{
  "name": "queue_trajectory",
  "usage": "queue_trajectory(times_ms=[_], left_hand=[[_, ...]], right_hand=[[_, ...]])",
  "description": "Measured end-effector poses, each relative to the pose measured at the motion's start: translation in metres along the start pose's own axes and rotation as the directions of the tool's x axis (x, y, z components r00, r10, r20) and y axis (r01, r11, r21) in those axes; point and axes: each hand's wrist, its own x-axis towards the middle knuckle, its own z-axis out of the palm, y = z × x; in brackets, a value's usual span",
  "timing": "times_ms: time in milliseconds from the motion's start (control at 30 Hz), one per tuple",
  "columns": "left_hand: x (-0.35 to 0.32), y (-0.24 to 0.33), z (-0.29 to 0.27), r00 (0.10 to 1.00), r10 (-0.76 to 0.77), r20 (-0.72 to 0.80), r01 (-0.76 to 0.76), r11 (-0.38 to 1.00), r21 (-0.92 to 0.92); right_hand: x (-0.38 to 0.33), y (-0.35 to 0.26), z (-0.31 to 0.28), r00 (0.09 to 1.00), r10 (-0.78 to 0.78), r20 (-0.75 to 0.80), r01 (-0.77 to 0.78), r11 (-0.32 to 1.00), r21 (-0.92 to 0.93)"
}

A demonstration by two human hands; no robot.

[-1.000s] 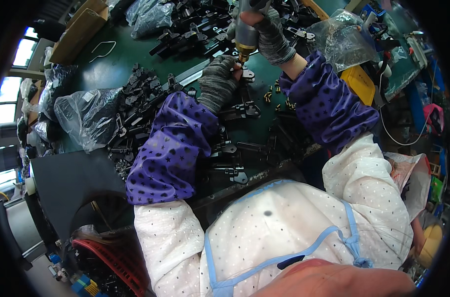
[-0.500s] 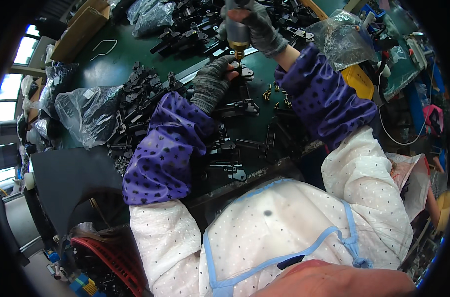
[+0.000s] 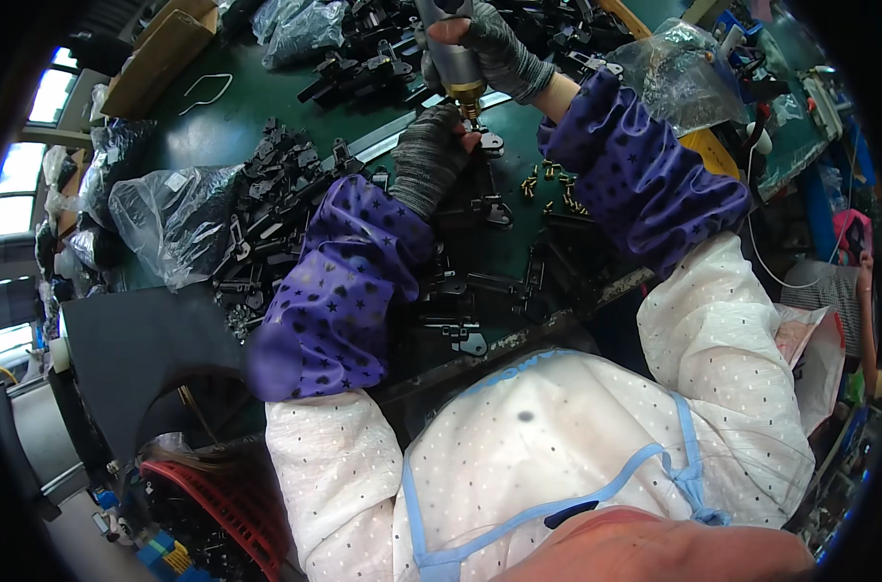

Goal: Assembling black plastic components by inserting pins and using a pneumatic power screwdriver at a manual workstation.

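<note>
My right hand (image 3: 504,60), in a grey fingerless glove, is wrapped round a silver power screwdriver (image 3: 455,60). The driver leans a little, its brass-coloured nose pointing down. Right beside that nose, my left hand (image 3: 429,160), gloved alike, is closed with its fingertips on a black metal bracket (image 3: 492,144) with a rounded, shiny end. The driver's bit meets the work at these fingertips; the exact contact is hidden. Small brass screws (image 3: 550,190) lie loose to the right of the bracket. More black brackets (image 3: 468,339) lie nearer to me.
Heaps of black metal parts (image 3: 276,179) cover the green bench (image 3: 194,141) on the left and at the back. A clear plastic bag (image 3: 169,223) lies at left, another bag (image 3: 679,73) at back right. A cardboard box (image 3: 160,63) stands far left, a red basket (image 3: 218,504) below.
The driver's upper end has tipped to the left with my right hand. My left hand has shifted slightly right, its fingers staying by the driver's tip.
</note>
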Motion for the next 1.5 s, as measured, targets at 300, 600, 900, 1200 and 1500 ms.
queue_trajectory(times_ms=[300,600,900,1200,1500], left_hand=[[0.0,-0.003,0.001,1.0,-0.003,-0.026,0.002,0.999,-0.04],[0.014,0.011,-0.153,0.973,-0.202,-0.112,0.172,0.956,-0.237],[-0.033,-0.094,-0.177,0.856,-0.517,-0.01,0.513,0.846,0.144],[-0.007,-0.099,-0.156,0.901,-0.335,0.275,0.091,0.766,0.636],[-0.014,-0.069,-0.164,0.998,-0.01,0.055,-0.016,0.886,0.464]], right_hand=[[-0.006,-0.015,0.014,0.954,-0.293,0.061,0.299,0.938,-0.175],[-0.109,-0.003,-0.044,0.929,0.333,0.162,0.235,-0.19,-0.953],[-0.136,0.01,-0.022,0.921,0.376,0.103,0.256,-0.384,-0.887],[-0.125,0.008,-0.018,0.876,0.482,-0.01,0.174,-0.334,-0.926],[-0.126,0.01,-0.03,0.95,0.296,0.105,0.12,-0.032,-0.992]])
